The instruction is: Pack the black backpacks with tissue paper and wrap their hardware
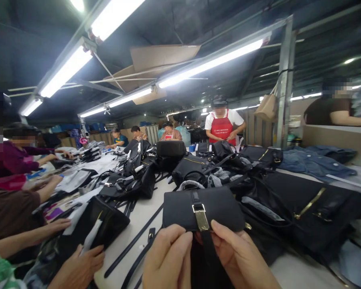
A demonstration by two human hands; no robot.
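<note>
In the head view, a black handbag (177, 208) with a flap is held up in front of me. A gold metal buckle (201, 218) sits at the middle of the flap, with a black strap (209, 247) running down below it. My left hand (170, 255) pinches the flap's lower edge just left of the buckle, fingers curled. On the other side, my right hand (239, 253) grips the bag, its thumb on the flap beside the buckle and its other fingers underneath. The bag's lower body is mostly hidden by my hands.
Several black bags (313, 196) lie heaped on the white table (165, 196), with loose straps between them. At left, a co-worker's hands (81, 263) hold another black bag (111, 220). Folded denim (315, 160) lies at right. A person in a red apron (222, 128) stands across the table.
</note>
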